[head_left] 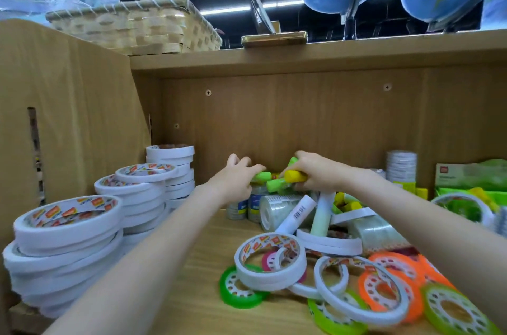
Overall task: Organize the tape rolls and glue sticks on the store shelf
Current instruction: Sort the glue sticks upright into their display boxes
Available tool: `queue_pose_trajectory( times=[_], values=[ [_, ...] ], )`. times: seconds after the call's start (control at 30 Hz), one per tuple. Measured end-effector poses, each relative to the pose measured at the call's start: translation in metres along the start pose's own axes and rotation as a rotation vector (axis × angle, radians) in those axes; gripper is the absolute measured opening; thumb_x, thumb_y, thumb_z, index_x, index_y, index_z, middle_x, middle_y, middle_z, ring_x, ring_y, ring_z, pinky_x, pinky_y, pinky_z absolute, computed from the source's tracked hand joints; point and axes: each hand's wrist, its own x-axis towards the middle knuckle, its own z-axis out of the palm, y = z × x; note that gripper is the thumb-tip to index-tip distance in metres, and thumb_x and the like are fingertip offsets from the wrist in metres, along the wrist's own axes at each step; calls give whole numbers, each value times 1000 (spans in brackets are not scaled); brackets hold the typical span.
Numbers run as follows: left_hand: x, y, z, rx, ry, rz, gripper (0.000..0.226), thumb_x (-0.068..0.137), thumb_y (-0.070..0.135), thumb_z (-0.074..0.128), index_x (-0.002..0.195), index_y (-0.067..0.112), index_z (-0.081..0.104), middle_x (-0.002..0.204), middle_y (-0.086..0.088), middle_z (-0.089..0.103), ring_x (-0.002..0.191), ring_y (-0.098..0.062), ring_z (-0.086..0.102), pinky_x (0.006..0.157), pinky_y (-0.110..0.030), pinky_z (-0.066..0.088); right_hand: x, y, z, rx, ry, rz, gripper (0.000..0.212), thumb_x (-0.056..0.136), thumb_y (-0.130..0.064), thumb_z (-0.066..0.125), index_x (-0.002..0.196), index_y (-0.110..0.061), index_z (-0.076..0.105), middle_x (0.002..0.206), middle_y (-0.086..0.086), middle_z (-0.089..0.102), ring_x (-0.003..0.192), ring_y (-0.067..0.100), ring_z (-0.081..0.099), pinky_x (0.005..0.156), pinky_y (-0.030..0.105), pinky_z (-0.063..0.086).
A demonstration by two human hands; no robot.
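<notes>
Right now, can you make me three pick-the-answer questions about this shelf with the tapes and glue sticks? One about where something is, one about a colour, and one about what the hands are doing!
1. Where are the neat stacks of white tape rolls?
A. At the left of the shelf
B. On top of the basket
C. In the right corner

2. What colour is the cap of the glue stick by the right thumb?
A. Red
B. Yellow
C. Black

3. What are the left hand and right hand doing?
A. Resting flat on the shelf
B. Lifting the woven basket
C. Holding glue sticks at the back of the shelf

Answers:
1 A, the stacks stand against the left wall.
2 B, the cap is bright yellow.
3 C, both hands' fingers curl round green and yellow sticks.
</notes>
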Motion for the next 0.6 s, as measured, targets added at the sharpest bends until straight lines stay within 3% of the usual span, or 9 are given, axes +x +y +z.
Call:
queue_pose_trajectory(
  times=[0.1,0.23,0.3,0.43,0.6],
  values=[
    [2,-4,-3,66,-8,-43,56,90,8,38,142,24,29,130,-11,34,119,-31,23,94,-39,40,-1,4,-1,74,134,12,26,81,-13,62,107,-14,66,93,6,46,92,18,43,81,28,38],
    [5,-9,-8,15,-70,-97,49,93,15,40,141,22,33,134,-12,34,121,-31,23,103,-41,32,-12,16,-12,108,315,51,26,81,-11,65,106,-11,67,72,-7,38,83,17,36,68,24,27],
    [4,-7,-8,44,-77,-97,48,95,19,39,142,25,30,137,-10,33,124,-33,25,105,-42,27,-18,21,-15,83,333,51,25,81,-10,66,106,-8,67,69,-13,38,82,17,35,68,25,26],
    [-2,-2,-5,27,-51,-56,47,95,15,35,139,29,28,135,-5,36,122,-29,37,108,-52,13,-25,23,-13,89,277,80,27,81,-12,65,108,-13,66,75,-6,32,85,18,37,75,29,33],
    [-7,-5,0,0,-83,-3,52,97,21,39,144,34,21,140,-3,26,123,-26,30,100,-45,31,-29,22,-10,112,280,88,27,81,-13,64,107,-23,66,83,-5,33,87,22,46,81,35,44]
  ],
)
